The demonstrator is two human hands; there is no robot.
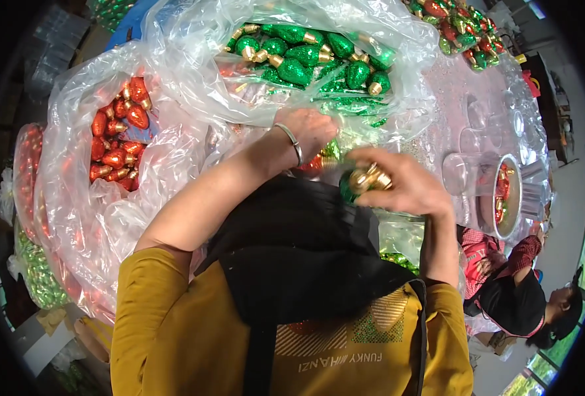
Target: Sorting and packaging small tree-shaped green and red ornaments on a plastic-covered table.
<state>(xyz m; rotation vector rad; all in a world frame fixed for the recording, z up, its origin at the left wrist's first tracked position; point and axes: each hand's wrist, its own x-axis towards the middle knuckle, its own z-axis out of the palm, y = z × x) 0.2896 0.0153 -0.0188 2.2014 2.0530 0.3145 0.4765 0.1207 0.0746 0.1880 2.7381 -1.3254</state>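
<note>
My left hand (312, 129), with a metal bangle on the wrist, lies at the edge of a clear plastic bag (193, 79) full of glittery green bulb-shaped ornaments (299, 59) with gold caps. Its fingers are curled under, and red and green ornaments (324, 158) peek out beneath the palm. My right hand (408, 188) is just beside it, closed on a green ornament (364, 181) whose gold caps point toward me. The two hands nearly touch. A dark cloth over my chest hides what is below them.
A second clear bag holds red ornaments (117, 132) on the left. Mixed ornaments (464, 30) are piled at the top right. Clear plastic cups (471, 171) and a container with red ornaments (504, 195) stand on the right. Another person (523, 297) sits at the lower right.
</note>
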